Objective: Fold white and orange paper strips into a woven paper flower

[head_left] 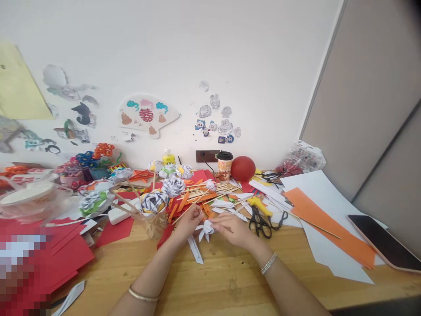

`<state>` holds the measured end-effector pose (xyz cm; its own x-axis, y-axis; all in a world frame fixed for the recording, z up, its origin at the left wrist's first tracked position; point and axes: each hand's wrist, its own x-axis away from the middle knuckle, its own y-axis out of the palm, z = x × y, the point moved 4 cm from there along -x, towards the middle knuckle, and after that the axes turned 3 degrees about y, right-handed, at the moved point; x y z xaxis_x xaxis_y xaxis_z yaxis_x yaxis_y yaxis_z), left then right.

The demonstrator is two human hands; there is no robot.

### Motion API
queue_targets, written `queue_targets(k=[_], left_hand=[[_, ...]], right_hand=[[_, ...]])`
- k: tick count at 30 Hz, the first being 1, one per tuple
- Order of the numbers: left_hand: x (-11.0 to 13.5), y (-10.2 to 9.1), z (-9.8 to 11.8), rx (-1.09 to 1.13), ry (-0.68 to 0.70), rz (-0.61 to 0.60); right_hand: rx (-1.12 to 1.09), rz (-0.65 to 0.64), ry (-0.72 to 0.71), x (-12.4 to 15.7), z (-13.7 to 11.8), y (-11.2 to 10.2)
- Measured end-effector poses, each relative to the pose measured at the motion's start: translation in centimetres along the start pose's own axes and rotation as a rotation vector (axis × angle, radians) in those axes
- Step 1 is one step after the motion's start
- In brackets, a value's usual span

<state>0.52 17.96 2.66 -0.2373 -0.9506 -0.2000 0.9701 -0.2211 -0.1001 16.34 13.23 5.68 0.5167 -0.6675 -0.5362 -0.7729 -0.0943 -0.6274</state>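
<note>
My right hand (232, 227) pinches a small folded white paper flower (207, 229) at its right side, low over the table. Just to the left is my left hand (190, 223), its thumb and fingers pressed together; what they hold, if anything, is too small to make out. A folded white paper strip (195, 250) lies below the flower. Behind both hands are a heap of wooden sticks (194, 193) and orange and white paper strips. Black scissors (260, 224) and a yellow-handled tool (260, 205) lie to the right of my right hand.
Finished paper flowers (173, 186) stand at the left in a paper-wrapped holder (154, 224). A lidded cup (225, 167) and a red balloon (243, 168) are near the wall. Red sheets (74, 250) lie left; orange paper (329, 224) and a phone (384, 241) lie right.
</note>
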Motion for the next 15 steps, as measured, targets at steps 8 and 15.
queue_targets(k=[8,15], left_hand=[[0.1,0.0,1.7,0.263,0.007,0.060],[1.1,1.6,1.8,0.361,-0.016,0.159]], right_hand=[[-0.088,0.159,0.237,0.0,1.4,-0.6],[0.252,0.185,0.127,-0.1,0.3,0.8]])
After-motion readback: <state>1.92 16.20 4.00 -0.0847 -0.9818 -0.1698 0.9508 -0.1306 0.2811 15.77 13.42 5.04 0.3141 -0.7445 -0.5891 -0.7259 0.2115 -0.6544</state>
